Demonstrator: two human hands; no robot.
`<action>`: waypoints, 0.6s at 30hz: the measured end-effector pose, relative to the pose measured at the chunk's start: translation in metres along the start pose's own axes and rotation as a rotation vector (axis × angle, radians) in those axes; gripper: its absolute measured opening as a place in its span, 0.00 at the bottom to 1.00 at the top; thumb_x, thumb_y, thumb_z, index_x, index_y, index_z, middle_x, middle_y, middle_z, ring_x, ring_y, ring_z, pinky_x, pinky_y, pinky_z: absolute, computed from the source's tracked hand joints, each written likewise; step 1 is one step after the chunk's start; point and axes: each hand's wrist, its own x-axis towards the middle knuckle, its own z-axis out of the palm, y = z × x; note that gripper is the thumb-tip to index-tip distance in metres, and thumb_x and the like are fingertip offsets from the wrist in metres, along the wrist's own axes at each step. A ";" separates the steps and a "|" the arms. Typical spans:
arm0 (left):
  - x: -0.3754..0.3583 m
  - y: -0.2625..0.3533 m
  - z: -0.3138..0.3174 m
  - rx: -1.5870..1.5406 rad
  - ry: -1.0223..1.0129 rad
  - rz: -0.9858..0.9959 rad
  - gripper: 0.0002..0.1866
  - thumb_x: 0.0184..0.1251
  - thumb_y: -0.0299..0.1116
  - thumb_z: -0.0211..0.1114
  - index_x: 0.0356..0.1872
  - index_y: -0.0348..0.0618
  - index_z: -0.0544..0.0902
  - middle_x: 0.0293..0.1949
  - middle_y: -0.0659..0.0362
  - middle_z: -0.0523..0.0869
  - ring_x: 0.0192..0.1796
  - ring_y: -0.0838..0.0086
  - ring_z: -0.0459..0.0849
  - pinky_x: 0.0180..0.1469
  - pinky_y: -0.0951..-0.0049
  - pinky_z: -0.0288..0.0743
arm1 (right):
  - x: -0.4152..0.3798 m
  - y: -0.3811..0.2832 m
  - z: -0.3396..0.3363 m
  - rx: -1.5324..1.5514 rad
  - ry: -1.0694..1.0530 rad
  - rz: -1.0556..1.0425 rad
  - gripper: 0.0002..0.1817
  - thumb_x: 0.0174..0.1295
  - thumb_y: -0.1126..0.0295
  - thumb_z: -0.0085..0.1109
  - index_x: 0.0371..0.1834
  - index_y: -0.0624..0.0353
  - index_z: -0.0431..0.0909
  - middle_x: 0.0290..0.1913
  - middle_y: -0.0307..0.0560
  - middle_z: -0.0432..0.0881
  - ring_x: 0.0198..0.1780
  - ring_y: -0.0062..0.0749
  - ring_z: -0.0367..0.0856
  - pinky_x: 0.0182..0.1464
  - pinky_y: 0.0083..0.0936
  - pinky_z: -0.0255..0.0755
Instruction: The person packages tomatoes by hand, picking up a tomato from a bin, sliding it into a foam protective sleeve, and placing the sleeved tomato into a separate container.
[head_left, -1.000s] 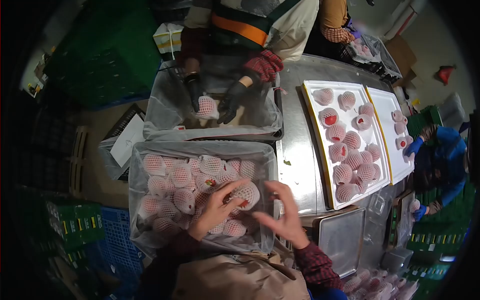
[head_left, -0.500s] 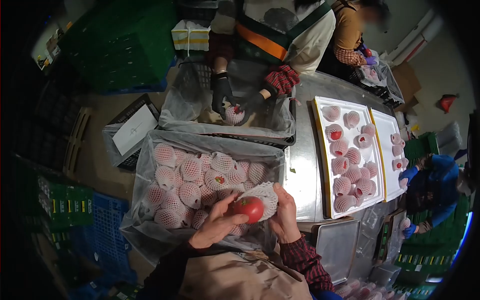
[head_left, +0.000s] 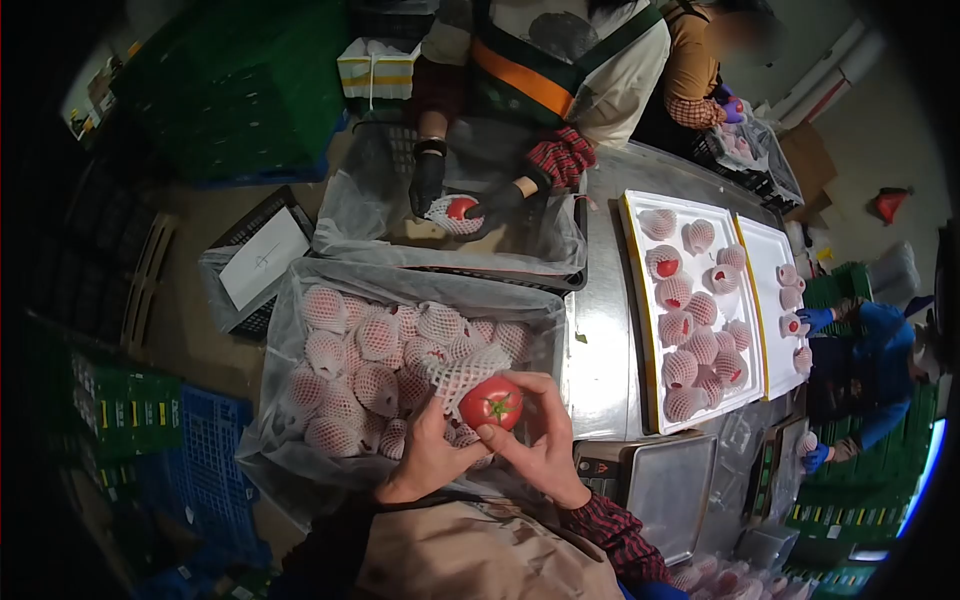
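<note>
A red tomato (head_left: 492, 404) with its green calyx facing up is held between my two hands, above a lined crate. My right hand (head_left: 545, 445) grips it, thumb on the front and fingers around the far right side. A white foam net sleeve (head_left: 465, 372) lies against the tomato's upper left, and my left hand (head_left: 430, 457) is closed on it. Whether the tomato's underside sits in the sleeve is hidden. Below, several net-wrapped tomatoes (head_left: 377, 388) fill the plastic-lined crate (head_left: 275, 400).
Across from me, a co-worker's gloved hands (head_left: 480, 205) hold a partly netted tomato over another lined crate (head_left: 340, 240). On the metal table (head_left: 610, 330) stands a white foam box (head_left: 650, 370) of netted tomatoes. A scale (head_left: 670, 495) is at my right. Other people work farther right.
The tomato has turned so its calyx faces me, and it has passed to my right hand. The foam sleeve has shifted from my right hand to my left. The co-worker's tomato shows more red.
</note>
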 end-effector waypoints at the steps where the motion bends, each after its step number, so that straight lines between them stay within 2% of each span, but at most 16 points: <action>1: -0.001 0.001 -0.001 0.000 0.000 -0.001 0.39 0.46 0.39 0.88 0.58 0.35 0.78 0.47 0.50 0.86 0.47 0.69 0.87 0.48 0.67 0.80 | 0.001 0.001 0.000 -0.014 0.010 -0.026 0.27 0.61 0.71 0.75 0.61 0.64 0.75 0.57 0.50 0.78 0.57 0.36 0.80 0.60 0.30 0.76; 2: -0.001 0.001 -0.004 -0.002 -0.030 -0.010 0.39 0.46 0.39 0.88 0.59 0.34 0.78 0.47 0.51 0.86 0.46 0.70 0.87 0.46 0.68 0.81 | -0.001 0.003 0.000 -0.013 0.008 -0.025 0.27 0.61 0.71 0.75 0.61 0.64 0.75 0.57 0.50 0.78 0.57 0.36 0.80 0.60 0.30 0.76; 4: 0.001 0.011 -0.005 -0.001 -0.061 -0.021 0.39 0.46 0.39 0.89 0.59 0.34 0.78 0.47 0.52 0.86 0.45 0.71 0.86 0.45 0.70 0.81 | -0.005 0.008 -0.002 0.086 0.080 0.062 0.18 0.65 0.72 0.71 0.55 0.66 0.80 0.51 0.50 0.79 0.52 0.34 0.81 0.56 0.28 0.76; 5: 0.004 0.021 -0.002 -0.080 -0.060 -0.007 0.39 0.47 0.40 0.89 0.58 0.34 0.79 0.46 0.54 0.86 0.43 0.74 0.85 0.42 0.72 0.80 | -0.005 0.009 -0.003 0.086 0.078 0.063 0.18 0.65 0.72 0.71 0.55 0.66 0.80 0.51 0.50 0.79 0.52 0.34 0.81 0.56 0.28 0.76; 7: 0.004 0.026 0.000 -0.159 -0.058 0.007 0.39 0.47 0.41 0.89 0.58 0.35 0.79 0.44 0.55 0.86 0.41 0.76 0.85 0.38 0.74 0.78 | -0.003 0.011 -0.004 0.056 0.106 0.058 0.10 0.71 0.73 0.63 0.50 0.67 0.82 0.46 0.48 0.80 0.47 0.31 0.81 0.52 0.25 0.75; 10: 0.000 0.018 -0.003 -0.127 -0.087 -0.027 0.37 0.48 0.42 0.89 0.57 0.34 0.80 0.44 0.57 0.86 0.39 0.80 0.83 0.36 0.77 0.76 | -0.002 0.006 -0.005 0.080 0.125 0.103 0.08 0.75 0.73 0.58 0.48 0.67 0.83 0.43 0.46 0.81 0.45 0.29 0.80 0.49 0.23 0.74; 12: -0.003 0.016 -0.006 -0.122 -0.144 -0.151 0.37 0.48 0.42 0.89 0.56 0.35 0.80 0.44 0.56 0.86 0.37 0.82 0.82 0.35 0.77 0.76 | -0.002 0.005 -0.007 0.085 0.112 0.111 0.08 0.76 0.74 0.56 0.49 0.67 0.83 0.44 0.45 0.80 0.45 0.27 0.80 0.50 0.22 0.73; 13: -0.006 0.014 -0.008 -0.121 -0.145 -0.150 0.37 0.48 0.42 0.89 0.56 0.35 0.80 0.44 0.56 0.86 0.37 0.82 0.82 0.35 0.77 0.76 | -0.002 0.005 -0.008 0.090 0.099 0.118 0.09 0.77 0.75 0.54 0.50 0.67 0.82 0.45 0.45 0.80 0.46 0.26 0.79 0.50 0.22 0.72; 14: -0.008 0.012 -0.009 -0.122 -0.159 -0.197 0.37 0.49 0.42 0.88 0.57 0.35 0.80 0.45 0.55 0.87 0.39 0.79 0.84 0.38 0.75 0.77 | -0.003 0.007 -0.009 0.090 0.099 0.117 0.09 0.77 0.75 0.54 0.50 0.67 0.82 0.45 0.45 0.80 0.46 0.26 0.79 0.50 0.22 0.72; 16: -0.011 0.011 -0.009 -0.122 -0.172 -0.244 0.37 0.50 0.42 0.88 0.58 0.35 0.80 0.46 0.53 0.87 0.41 0.75 0.85 0.41 0.72 0.79 | -0.005 0.012 -0.009 0.244 0.045 0.138 0.14 0.74 0.74 0.59 0.60 0.65 0.79 0.52 0.45 0.80 0.54 0.26 0.79 0.57 0.22 0.72; 17: -0.012 0.011 -0.009 -0.040 -0.184 -0.098 0.38 0.52 0.32 0.86 0.62 0.32 0.75 0.53 0.52 0.85 0.50 0.73 0.84 0.51 0.70 0.78 | -0.007 0.008 -0.009 0.245 0.045 0.138 0.14 0.74 0.74 0.59 0.60 0.65 0.79 0.52 0.45 0.80 0.54 0.26 0.79 0.57 0.22 0.72; 18: -0.012 0.011 -0.008 0.042 -0.195 0.049 0.41 0.54 0.22 0.83 0.67 0.30 0.69 0.59 0.52 0.82 0.59 0.71 0.83 0.61 0.68 0.78 | -0.007 -0.003 -0.007 0.326 -0.021 0.155 0.20 0.72 0.73 0.63 0.65 0.63 0.75 0.56 0.45 0.79 0.57 0.27 0.78 0.61 0.24 0.71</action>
